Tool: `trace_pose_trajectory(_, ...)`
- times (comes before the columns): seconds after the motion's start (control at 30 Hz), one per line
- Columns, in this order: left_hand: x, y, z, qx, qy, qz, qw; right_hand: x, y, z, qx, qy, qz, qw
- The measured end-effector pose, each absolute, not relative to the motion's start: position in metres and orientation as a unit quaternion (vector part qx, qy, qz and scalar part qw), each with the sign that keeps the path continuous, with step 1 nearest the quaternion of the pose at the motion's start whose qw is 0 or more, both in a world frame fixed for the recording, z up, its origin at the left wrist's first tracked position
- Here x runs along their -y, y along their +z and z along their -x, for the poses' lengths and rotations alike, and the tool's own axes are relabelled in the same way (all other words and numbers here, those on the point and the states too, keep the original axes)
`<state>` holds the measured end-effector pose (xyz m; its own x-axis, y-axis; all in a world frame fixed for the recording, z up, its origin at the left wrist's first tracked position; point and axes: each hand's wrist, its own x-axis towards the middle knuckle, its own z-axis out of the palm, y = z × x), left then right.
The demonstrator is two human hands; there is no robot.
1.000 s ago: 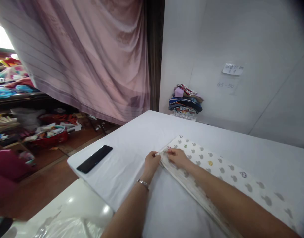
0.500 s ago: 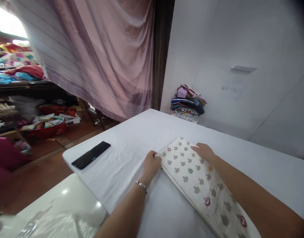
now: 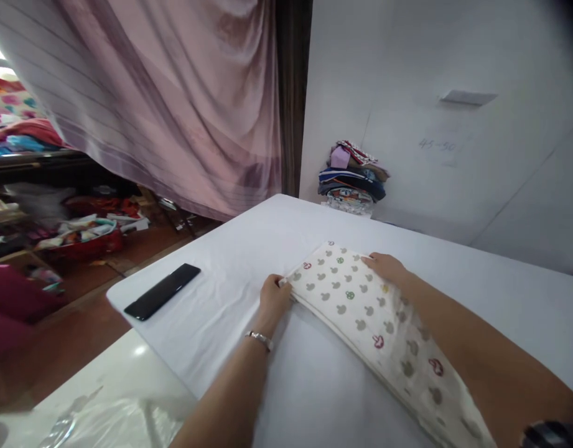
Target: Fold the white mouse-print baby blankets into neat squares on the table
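Observation:
A folded white cloth (image 3: 361, 311) printed with small grey, red and green shapes lies on the white-covered table (image 3: 267, 242). My left hand (image 3: 273, 298) is closed in a pinch on the cloth's near-left corner; a bracelet shows on that wrist. My right hand (image 3: 387, 267) lies flat on the cloth's far edge with its fingers stretched out, and the forearm rests along the cloth.
A black phone (image 3: 162, 291) lies near the table's left edge. A stack of folded fabrics (image 3: 352, 179) sits at the wall behind the table. A pink curtain (image 3: 174, 106) hangs at the left, with cluttered shelves and floor behind it. Clear plastic (image 3: 104, 423) lies bottom left.
My right hand left the cloth's near corner and slid across to its far edge, now lying flat. The left hand stays pinched on the corner. The cloth's patterned face now shows wider.

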<state>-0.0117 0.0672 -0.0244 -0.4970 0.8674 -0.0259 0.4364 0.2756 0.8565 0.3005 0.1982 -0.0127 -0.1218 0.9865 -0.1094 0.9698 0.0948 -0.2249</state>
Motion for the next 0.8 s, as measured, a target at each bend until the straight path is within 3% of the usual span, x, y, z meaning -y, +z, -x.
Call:
trace_pose_trajectory(0.27,-0.074,-0.031,0.015,-0.749,0.421,-0.439,0.263,-0.101,-0.008,-0.444,0.657,0.256,0.705,0.070)
trace_pose_trajectory(0.43,-0.077,-0.033,0.017,-0.747,0.422,-0.444,0.258,-0.039,-0.001,-0.484,0.593,0.280,0.749,0.096)
trace_pose_trajectory(0.63,-0.076,-0.027,0.016,-0.755,0.427,-0.439,0.236,-0.027,-0.001,-0.488,0.564,0.192,0.786,0.163)
trace_pose_trajectory(0.8,-0.073,-0.020,0.013,-0.767,0.400,-0.464,0.189,-0.031,-0.012,-0.497,0.575,0.121,0.800,0.124)
